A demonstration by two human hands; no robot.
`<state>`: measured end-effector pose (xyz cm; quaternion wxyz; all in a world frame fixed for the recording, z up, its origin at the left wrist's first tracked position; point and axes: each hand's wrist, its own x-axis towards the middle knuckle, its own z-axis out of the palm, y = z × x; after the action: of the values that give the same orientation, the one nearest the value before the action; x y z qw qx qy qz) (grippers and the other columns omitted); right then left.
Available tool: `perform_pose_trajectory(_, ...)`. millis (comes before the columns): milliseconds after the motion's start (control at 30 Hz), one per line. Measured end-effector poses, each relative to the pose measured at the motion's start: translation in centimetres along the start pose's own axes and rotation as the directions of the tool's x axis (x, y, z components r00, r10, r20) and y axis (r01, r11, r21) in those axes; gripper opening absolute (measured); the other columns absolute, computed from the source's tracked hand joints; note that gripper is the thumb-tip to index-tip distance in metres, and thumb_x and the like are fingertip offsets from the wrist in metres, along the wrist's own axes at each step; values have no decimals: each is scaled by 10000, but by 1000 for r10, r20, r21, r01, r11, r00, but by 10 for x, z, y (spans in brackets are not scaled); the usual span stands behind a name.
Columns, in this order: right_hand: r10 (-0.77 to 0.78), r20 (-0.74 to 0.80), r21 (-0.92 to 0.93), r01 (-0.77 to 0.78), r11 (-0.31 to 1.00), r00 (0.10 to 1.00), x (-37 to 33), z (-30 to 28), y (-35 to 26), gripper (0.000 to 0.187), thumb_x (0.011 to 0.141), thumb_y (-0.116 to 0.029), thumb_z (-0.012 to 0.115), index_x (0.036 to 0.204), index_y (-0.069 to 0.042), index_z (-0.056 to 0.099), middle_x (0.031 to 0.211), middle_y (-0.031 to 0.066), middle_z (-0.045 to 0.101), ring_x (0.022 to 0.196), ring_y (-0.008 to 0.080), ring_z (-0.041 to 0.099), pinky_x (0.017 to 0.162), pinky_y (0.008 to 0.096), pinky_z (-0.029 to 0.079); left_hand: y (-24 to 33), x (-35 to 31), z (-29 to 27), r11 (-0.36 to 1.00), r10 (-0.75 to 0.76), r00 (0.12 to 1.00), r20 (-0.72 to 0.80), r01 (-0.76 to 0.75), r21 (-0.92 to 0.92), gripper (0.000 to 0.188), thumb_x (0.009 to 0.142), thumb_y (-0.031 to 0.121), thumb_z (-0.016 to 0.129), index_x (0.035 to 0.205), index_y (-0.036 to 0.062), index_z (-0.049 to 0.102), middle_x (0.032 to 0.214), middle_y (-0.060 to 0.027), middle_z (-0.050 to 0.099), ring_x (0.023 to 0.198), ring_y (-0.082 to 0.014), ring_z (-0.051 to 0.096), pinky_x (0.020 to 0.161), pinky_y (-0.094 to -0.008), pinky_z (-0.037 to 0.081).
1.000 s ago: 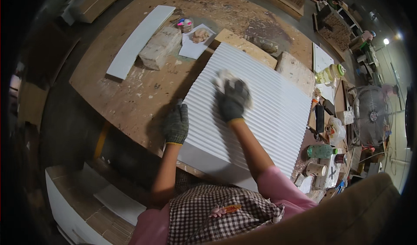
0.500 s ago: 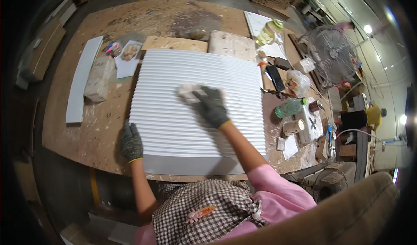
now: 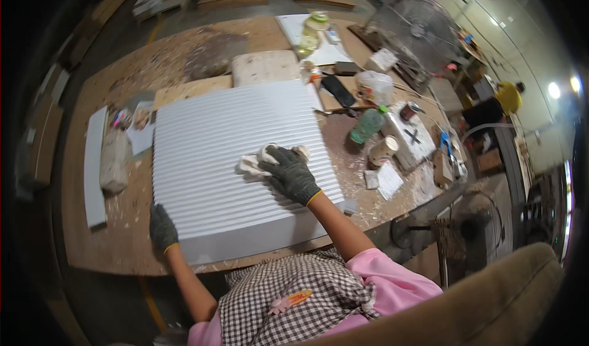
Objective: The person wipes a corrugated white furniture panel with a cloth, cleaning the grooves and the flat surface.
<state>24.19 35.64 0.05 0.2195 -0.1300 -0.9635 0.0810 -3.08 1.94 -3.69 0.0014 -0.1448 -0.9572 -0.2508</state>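
A white ribbed panel (image 3: 215, 125) lies on the wooden worktable, its plain smooth edge toward me. My right hand (image 3: 290, 173), in a dark grey knitted glove with a yellow cuff, presses a crumpled white cloth (image 3: 250, 164) onto the ribs, right of the panel's middle. The cloth is bunched under the fingers and sticks out on both sides. At the panel's near left edge rests my left hand (image 3: 162, 229), gloved the same way. Its fingers are stretched out along the edge, and the thumb side is partly hidden.
Right of the panel stand a green bottle (image 3: 368, 125), a paper cup (image 3: 383, 151), a white block (image 3: 411, 140) and a black phone (image 3: 337, 91). Leftward lie a pale strip (image 3: 95, 168) and a worn block (image 3: 114, 162). A large fan (image 3: 417, 30) stands beyond; a person (image 3: 497, 103) is farther right.
My right hand has slid the cloth nearer to me across the ribs. My left hand stays by the panel's left edge. The whole view has turned, so the table appears tilted and shifted left.
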Motion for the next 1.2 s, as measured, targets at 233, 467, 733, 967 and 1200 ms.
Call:
perform_pose_trajectory(233,679,-113,45,-679,732,725,-109,-50,149,362,887,-376,672,1157,-145,738,1080,180,698,983,397,660,885,471,523,-31,11,9,998,43,999,-6,-43,39,541,1071,420,393,1412,24,535,1378,-217,609,1252,-401,569,1053,-435,434)
perform_pose_trajectory(467,776,176,419,-760,497,605,-173,-116,185,395,883,-425,734,1128,-117,769,1108,132,749,1035,296,699,965,386,515,-30,15,11,991,104,994,-44,-100,92,546,1076,419,386,1414,17,534,1396,-210,600,1271,-390,562,1072,-423,422)
perform_pose_trajectory(733,961,-254,-113,-990,80,106,-202,-179,339,369,921,-426,570,1091,-178,784,1115,138,742,1075,312,704,951,421,542,-13,13,12,999,-36,999,14,37,-26,539,1078,408,393,1405,10,551,1412,-200,595,1277,-352,560,1087,-385,409)
perform_pose_trajectory(967,993,-115,-364,-931,-40,2,-131,-199,339,361,948,-305,591,1213,-103,729,1249,169,697,1169,315,675,975,445,549,18,-8,-13,997,13,1000,-5,-13,-75,549,1076,410,411,1397,-11,555,1396,-197,608,1256,-348,569,1079,-382,406)
perform_pose_trajectory(1200,964,-262,-312,-949,-44,41,-182,-192,407,284,839,-188,630,1057,-74,773,1133,220,720,1077,364,702,940,442,552,24,-7,-11,999,-42,999,19,43,-16,537,1080,385,418,1394,-30,551,1402,-190,605,1262,-331,565,1084,-372,401)
